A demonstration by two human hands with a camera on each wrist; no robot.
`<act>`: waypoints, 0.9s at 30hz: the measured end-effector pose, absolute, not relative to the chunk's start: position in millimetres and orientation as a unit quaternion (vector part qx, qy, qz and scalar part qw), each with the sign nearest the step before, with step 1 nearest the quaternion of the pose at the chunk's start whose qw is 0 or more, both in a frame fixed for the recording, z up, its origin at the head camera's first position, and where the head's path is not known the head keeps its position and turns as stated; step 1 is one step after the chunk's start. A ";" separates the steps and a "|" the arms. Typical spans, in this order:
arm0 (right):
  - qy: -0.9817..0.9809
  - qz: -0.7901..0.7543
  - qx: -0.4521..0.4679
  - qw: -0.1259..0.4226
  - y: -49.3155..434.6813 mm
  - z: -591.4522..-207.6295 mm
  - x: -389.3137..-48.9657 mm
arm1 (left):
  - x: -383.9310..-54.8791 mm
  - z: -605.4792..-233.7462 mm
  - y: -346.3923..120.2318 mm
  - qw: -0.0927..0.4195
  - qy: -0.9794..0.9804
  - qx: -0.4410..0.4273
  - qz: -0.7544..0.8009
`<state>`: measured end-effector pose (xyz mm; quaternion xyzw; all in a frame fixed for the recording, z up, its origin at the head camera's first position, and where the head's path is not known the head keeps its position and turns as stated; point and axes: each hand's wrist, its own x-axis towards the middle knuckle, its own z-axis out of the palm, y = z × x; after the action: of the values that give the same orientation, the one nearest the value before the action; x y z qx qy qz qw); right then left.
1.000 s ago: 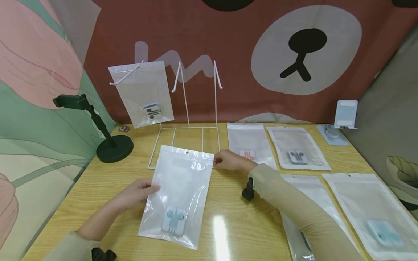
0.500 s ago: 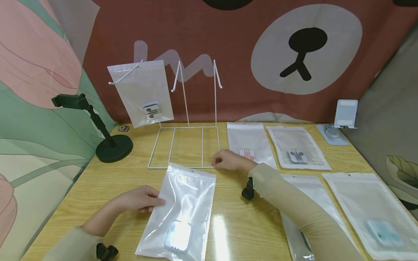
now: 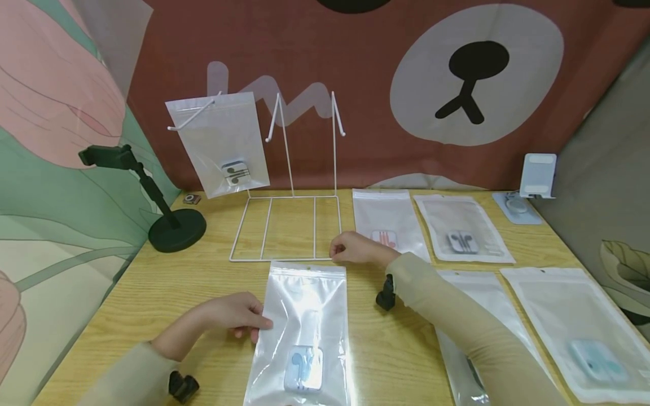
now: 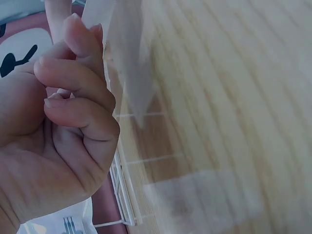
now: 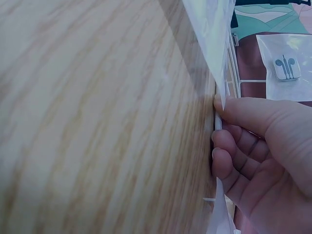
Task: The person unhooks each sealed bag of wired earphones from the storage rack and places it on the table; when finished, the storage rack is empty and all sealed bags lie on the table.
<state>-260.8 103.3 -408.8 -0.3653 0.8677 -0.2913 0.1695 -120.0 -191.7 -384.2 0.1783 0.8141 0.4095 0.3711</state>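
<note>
My left hand point(image 3: 233, 313) pinches the left edge of a glossy white zip bag point(image 3: 289, 304) between thumb and fingers. The bag is tilted over the table's front part, its zip end towards the rack. Inside it lies a square case with blue earphones point(image 3: 303, 367). My right hand point(image 3: 358, 248) grips the front right corner of a white wire rack point(image 3: 281, 260); in the right wrist view its thumb and fingertips close on the thin wire point(image 5: 218, 122). From the rack's left hook hangs another zip bag point(image 3: 218, 132) with dark earphones in a case. The left wrist view shows the left fingers point(image 4: 92, 114) curled.
Several zip bags with earphone cases lie at the right, among them one with pink earphones point(image 3: 388, 208) and one with blue point(image 3: 558, 316). A black stand point(image 3: 178, 231) is at the left, a small phone holder point(image 3: 538, 176) at the back right. Two rack hooks point(image 3: 274, 118) carry nothing.
My left hand has drawn the bag towards me and then to the right, and the bag has turned straighter. The right hand stays on the rack's corner.
</note>
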 end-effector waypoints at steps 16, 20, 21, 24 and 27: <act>0.867 -0.298 -0.354 0.186 103.4 -410.6 -263.4 | -118.4 -388.3 -186.7 0.341 0.852 0.183 0.353; 0.866 -0.300 -0.353 0.187 103.5 -411.5 -264.5 | -117.7 -388.1 -185.8 0.333 0.863 0.179 0.336; 0.866 -0.301 -0.353 0.187 103.5 -411.9 -264.7 | -117.4 -387.2 -185.7 0.333 0.863 0.178 0.334; 0.866 -0.301 -0.352 0.188 103.4 -413.2 -265.8 | -118.2 -383.8 -187.6 0.331 0.867 0.175 0.328; 0.867 -0.298 -0.353 0.187 103.6 -413.9 -265.9 | -123.7 -377.7 -192.8 0.317 0.868 0.177 0.339</act>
<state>-265.9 103.6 -413.9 -0.3525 0.8671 -0.2982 0.1869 -123.7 -192.8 -377.7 0.1772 0.8679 0.3390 0.3169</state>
